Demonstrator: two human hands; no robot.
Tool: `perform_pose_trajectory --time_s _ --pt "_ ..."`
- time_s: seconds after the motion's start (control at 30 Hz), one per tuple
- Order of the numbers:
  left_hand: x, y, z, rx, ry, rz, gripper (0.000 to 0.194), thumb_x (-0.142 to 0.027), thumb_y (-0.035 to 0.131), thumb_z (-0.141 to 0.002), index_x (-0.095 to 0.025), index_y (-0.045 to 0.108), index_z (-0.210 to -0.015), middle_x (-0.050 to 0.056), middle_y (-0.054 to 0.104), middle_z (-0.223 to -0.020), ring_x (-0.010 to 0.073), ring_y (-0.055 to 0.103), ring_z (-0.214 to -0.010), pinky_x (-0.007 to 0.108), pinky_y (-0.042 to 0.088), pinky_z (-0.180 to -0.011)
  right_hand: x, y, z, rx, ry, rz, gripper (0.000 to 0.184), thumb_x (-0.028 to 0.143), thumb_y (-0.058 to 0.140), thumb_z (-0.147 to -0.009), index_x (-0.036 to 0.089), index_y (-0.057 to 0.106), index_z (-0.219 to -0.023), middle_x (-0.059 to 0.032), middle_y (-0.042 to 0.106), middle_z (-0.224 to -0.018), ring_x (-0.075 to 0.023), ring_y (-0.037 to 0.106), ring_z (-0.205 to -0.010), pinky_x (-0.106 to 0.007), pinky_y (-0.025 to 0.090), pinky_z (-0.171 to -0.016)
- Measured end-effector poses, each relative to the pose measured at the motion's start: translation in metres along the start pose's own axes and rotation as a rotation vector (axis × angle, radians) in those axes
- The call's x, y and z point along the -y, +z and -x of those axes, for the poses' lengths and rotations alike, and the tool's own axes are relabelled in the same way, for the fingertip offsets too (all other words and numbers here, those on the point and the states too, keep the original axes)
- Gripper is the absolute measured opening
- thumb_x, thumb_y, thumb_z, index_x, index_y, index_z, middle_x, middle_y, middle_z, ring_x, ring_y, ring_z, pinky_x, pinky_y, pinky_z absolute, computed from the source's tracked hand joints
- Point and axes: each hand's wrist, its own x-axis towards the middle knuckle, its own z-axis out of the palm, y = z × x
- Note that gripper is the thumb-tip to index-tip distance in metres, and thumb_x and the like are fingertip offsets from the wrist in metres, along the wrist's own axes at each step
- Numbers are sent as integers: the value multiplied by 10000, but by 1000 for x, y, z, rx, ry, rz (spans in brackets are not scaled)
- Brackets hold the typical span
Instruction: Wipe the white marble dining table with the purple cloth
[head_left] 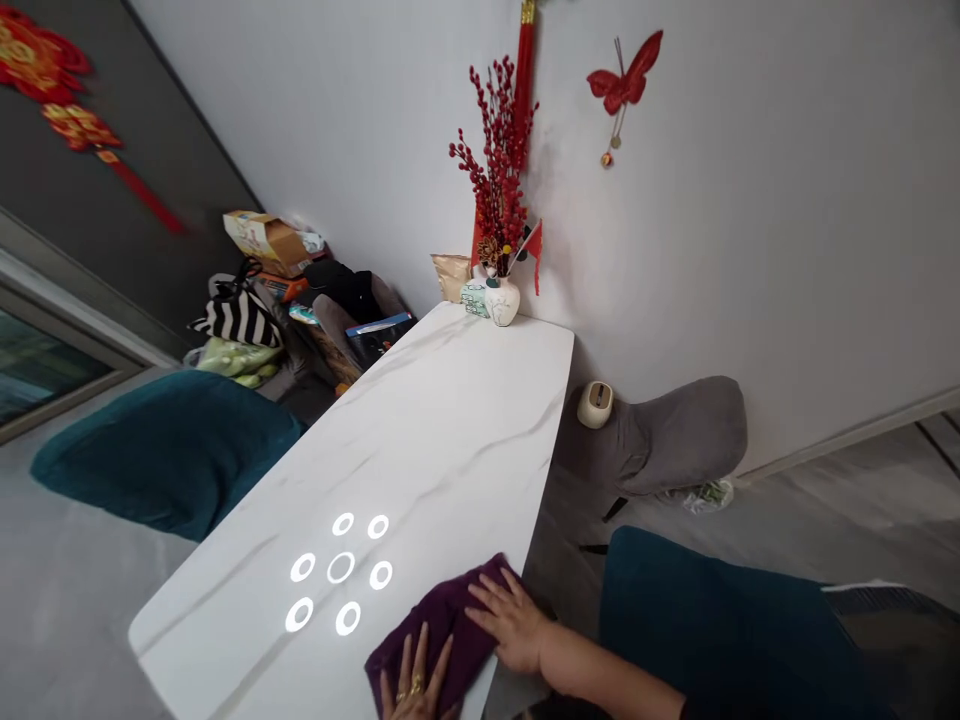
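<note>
A dark purple cloth (439, 618) lies spread near the right edge of a white marbled table (450, 420). My left hand (416, 685), with gold-coloured rings on it, rests on the cloth's near part, fingers stretched out and spread; the lower frame edge cuts it off. Farther up the cloth, by the table's right edge, my right hand (514, 620) presses flat with its fingers apart. Both hands touch the cloth from above and neither grips it.
A white vase (502, 300) with red berry branches stands at the table's far end, beside a tan paper bag (451, 275). Teal chairs (172, 450) flank the table. A grey chair (682, 435) holds a cream box (595, 404). Bags and boxes are piled at the far left.
</note>
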Motion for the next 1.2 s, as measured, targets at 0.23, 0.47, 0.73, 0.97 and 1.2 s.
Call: perform_pose_trajectory --time_s 0.23,0.47,0.73,0.97,1.2 --pt "-77 -58 -97 103 -111 9 774 -226 629 -924 -425 314 -1603 89 186 -1768 391 151 -1633 741 196 -1223 -74 -96 -8 96 102 -20 777 351 593 -954 298 313 -1677 -80 139 -1782 -280 42 -1657 -647 -27 -1316" --pt "-69 -44 -100 -16 -26 74 759 -295 637 -896 -405 373 -1598 128 244 -1746 422 214 -1613 761 178 -1211 -75 -110 -11 143 70 27 808 493 582 -1002 320 215 -1700 -79 58 -1789 -294 -12 -1657 -671 -36 -1304" --pt "-65 -58 -95 -102 46 138 722 -382 611 -909 -416 385 -1594 108 361 -1707 438 313 -1578 773 268 -1173 -83 -90 -25 233 134 117 899 497 652 -948 325 193 -1702 -118 19 -1780 -360 -24 -1645 -730 -28 -1264" --pt "-62 -61 -87 -99 63 268 712 -526 523 -971 -428 258 -1624 49 246 -1756 413 81 -1641 795 168 -1207 -102 -72 -27 211 65 209 954 543 659 -942 324 136 -1709 -180 39 -1760 -431 22 -1624 -825 70 -1206" --pt "-72 -32 -112 -85 3 272 748 -370 650 -903 -439 380 -1597 52 332 -1726 412 213 -1617 733 111 -1265 -145 -51 -24 149 -60 249 912 428 645 -950 351 143 -1708 -119 163 -1748 -398 153 -1617 -718 185 -1276"
